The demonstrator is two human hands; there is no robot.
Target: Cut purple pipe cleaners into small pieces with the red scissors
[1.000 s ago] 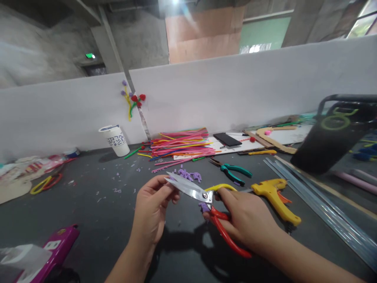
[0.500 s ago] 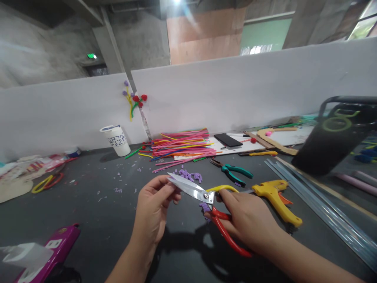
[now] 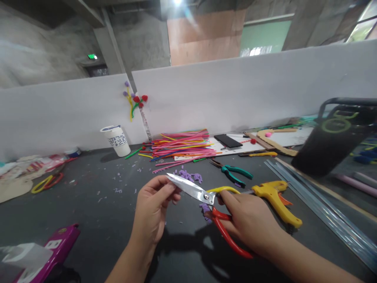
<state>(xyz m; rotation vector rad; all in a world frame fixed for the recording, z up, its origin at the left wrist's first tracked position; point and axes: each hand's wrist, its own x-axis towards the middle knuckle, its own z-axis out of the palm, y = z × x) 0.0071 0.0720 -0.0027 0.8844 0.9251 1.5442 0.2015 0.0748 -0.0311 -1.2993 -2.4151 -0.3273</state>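
My right hand (image 3: 247,218) grips a pair of scissors (image 3: 191,190) with one red and one yellow handle. The blades point left and look closed or nearly so, their tips at the fingertips of my left hand (image 3: 156,202). That hand is closed in a pinch; whatever sits between thumb and finger is too small to make out. Behind the blades lies a small pile of purple fuzzy pieces (image 3: 186,175). More purple pieces (image 3: 204,209) rest below the scissors, near my right fingers.
Pipe cleaners (image 3: 182,145) are heaped at the back. Pliers (image 3: 235,173), a yellow glue gun (image 3: 278,200) and clear glue sticks (image 3: 318,208) lie to the right, before a black bottle (image 3: 335,137). At left are a white cup (image 3: 116,141), other scissors (image 3: 47,183) and a magenta power strip (image 3: 59,245).
Both hands stay nearly in place. The scissor blades have drawn slightly closer together at my left fingertips.
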